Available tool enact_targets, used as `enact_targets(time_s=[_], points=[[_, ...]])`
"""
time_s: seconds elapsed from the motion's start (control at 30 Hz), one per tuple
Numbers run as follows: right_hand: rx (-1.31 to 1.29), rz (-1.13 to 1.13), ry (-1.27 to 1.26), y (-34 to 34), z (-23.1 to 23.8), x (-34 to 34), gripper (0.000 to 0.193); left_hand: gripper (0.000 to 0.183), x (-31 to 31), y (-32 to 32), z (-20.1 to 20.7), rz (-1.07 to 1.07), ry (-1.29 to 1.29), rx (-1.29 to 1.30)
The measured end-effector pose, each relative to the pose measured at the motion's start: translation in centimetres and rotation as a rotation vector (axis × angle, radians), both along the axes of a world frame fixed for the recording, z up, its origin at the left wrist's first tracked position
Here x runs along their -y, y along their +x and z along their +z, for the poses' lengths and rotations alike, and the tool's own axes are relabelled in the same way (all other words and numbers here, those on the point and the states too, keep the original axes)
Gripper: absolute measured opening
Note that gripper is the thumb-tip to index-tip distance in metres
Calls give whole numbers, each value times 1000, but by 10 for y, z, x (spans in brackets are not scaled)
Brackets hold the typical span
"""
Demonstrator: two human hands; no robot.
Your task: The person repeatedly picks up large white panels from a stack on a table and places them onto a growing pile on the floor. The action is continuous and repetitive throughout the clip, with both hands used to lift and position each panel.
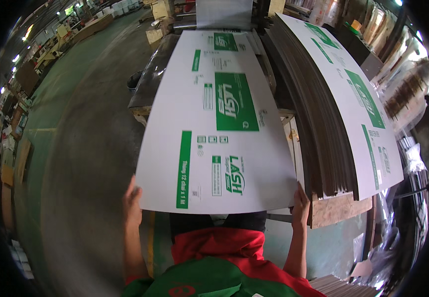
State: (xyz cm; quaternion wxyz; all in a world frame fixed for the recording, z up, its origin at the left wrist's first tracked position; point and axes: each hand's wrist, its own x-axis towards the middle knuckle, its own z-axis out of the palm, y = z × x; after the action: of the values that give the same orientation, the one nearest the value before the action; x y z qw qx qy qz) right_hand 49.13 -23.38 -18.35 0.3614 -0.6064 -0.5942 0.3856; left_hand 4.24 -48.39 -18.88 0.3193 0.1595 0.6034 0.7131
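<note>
A large flat cardboard sheet (165, 119), white with green print, stretches away from me, its far end lying at the machine. My left hand (133, 202) grips the near left corner, thumb on top at the edge. At the near right corner, my right hand (299, 204) is closed on the same sheet. The fingers under the sheet are hidden on both sides. To the right of it stands a tall stack of similar printed cardboard sheets (341, 89), bowed along its length, beside my right hand but apart from it.
A dark metal machine table (150, 89) supports the sheet's far part, with a grey panel (223, 14) behind it. The stack rests on a wooden pallet (341, 210). Plastic-wrapped material (407, 94) lines the right side. A concrete floor (85, 148) extends to the left. More cardboard (346, 287) lies at lower right.
</note>
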Motion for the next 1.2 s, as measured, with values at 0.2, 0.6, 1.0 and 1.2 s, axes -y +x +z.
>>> enact_targets(time_s=[0.2, 0.6, 1.0, 1.2], points=[[-29, -88, -235, 43, -31, 34, 41, 64, 38, 50, -62, -12, -131, 100], [-60, -181, -380, 88, -34, 112, 44, 52, 85, 92, -34, 63, -433, -7], [71, -50, 152, -17, -84, -113, 36, 60, -124, -22, -83, 129, -256, -51], [-91, -34, 47, -50, -128, -211, 37, 63, -205, -84, -121, 92, -266, -157]])
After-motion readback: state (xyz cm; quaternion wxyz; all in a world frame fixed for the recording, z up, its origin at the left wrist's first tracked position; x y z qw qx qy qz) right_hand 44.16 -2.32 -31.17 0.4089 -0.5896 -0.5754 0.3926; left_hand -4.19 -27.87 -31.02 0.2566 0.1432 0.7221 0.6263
